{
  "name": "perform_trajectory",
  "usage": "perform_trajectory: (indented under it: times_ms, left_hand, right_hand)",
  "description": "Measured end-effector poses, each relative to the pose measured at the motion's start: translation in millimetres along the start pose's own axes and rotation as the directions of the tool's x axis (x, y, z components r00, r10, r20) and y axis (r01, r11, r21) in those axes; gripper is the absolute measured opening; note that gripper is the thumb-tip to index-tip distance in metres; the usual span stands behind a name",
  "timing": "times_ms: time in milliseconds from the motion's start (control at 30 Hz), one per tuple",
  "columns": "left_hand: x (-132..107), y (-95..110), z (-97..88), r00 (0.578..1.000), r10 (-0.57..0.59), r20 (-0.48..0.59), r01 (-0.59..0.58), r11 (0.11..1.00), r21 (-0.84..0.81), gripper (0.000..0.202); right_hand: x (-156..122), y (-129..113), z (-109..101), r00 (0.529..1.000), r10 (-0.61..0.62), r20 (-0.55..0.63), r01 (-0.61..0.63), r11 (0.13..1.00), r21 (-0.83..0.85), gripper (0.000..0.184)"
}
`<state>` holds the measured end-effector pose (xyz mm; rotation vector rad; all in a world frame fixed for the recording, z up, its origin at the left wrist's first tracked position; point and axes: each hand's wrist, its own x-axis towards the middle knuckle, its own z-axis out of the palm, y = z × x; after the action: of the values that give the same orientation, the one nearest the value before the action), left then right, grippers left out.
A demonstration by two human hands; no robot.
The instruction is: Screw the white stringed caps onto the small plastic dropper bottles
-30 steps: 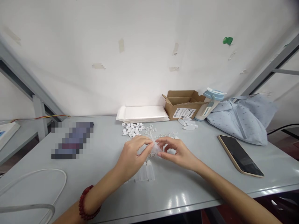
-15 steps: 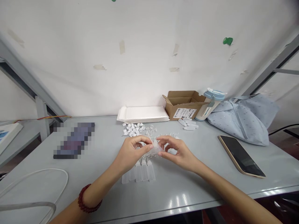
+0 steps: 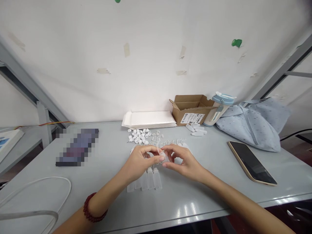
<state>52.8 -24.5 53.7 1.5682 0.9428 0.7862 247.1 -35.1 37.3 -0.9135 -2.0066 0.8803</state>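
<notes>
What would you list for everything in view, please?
Wall: one, white, rear
Table: one, grey, centre
Padded envelopes: stack, white, rear
Carton: one, brown, rear right
Tumbler: one, white-blue, beside carton
Fabric bag: one, pale blue, right
Smartphone: one, black, right
Pixelated item: one, dark, left
Cables: some, whitish, left
Caps: many, white, before envelopes
Looped parts: several, whitish, beside caps
Spare bottles: several, whitish, before carton
Row bottles: five visible, translucent, front
Held bottle: one, translucent, centre
Bracelet: one, red, lower left
Left hand: one, bare, at bottle
Right hand: one, bare, at bottle
</notes>
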Motion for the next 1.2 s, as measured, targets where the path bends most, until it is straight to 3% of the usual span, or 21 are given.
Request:
perform_trajectory:
  times_ms: [133,233,300,367,433,500,567,667,767,900,967,1067,1200]
  left_hand:
    - [0,0,-0.4,1.0,-0.003,0.029,0.003,1.0,-0.004,0.016]
    - [-2,4,2.1,0.998,0.028,-0.055,-0.018,0.984,0.174,0.014]
    - [-3,4,4.2,0.982,0.113,-0.152,-0.054,0.937,0.345,0.011]
    - [-4,0,5.9,0.939,0.267,-0.215,-0.129,0.857,0.498,0.007]
    - [-3,-5,7.1,0.861,0.463,-0.209,-0.25,0.745,0.619,0.01]
    - [-4,-8,8.0,0.768,0.629,-0.125,-0.38,0.603,0.702,0.018]
    - [-6,-8,9.5,0.715,0.699,0.001,-0.468,0.478,0.743,0.027]
    - [-9,-6,13.2,0.74,0.659,0.134,-0.475,0.371,0.798,0.034]
    - [-11,-7,17.8,0.773,0.611,0.173,-0.427,0.3,0.853,0.035]
    - [-10,-11,24.4,0.781,0.589,0.208,-0.418,0.244,0.875,0.034]
    - [-11,-11,27.7,0.799,0.562,0.212,-0.416,0.265,0.87,0.031]
    - [-15,-8,31.2,0.847,0.488,0.209,-0.418,0.37,0.83,0.029]
    - [-21,-6,33.4,0.877,0.41,0.252,-0.446,0.498,0.743,0.03]
  right_hand:
    - [1,1,1,1.0,-0.02,-0.022,0.02,0.999,-0.032,0.031]
    - [1,2,1,0.998,-0.045,-0.036,0.042,0.995,-0.092,0.027]
    - [1,4,0,0.998,-0.053,-0.042,0.047,0.991,-0.127,0.023]
    - [2,5,0,0.997,-0.047,-0.058,0.038,0.989,-0.144,0.022]
    - [2,5,0,0.997,-0.019,-0.08,0.008,0.991,-0.136,0.022]
    - [2,5,1,0.995,0.033,-0.099,-0.043,0.993,-0.108,0.022]
    - [2,4,1,0.988,0.102,-0.114,-0.109,0.992,-0.06,0.021]
    - [3,2,1,0.971,0.209,-0.117,-0.205,0.978,0.046,0.021]
    - [5,1,1,0.955,0.284,-0.087,-0.271,0.953,0.137,0.022]
    - [6,0,0,0.95,0.313,0.004,-0.31,0.938,0.155,0.018]
    - [5,0,-4,0.943,0.328,0.062,-0.334,0.93,0.152,0.017]
    - [5,0,-15,0.907,0.357,0.223,-0.39,0.911,0.132,0.022]
    - [4,-1,-32,0.792,0.379,0.478,-0.438,0.899,0.014,0.027]
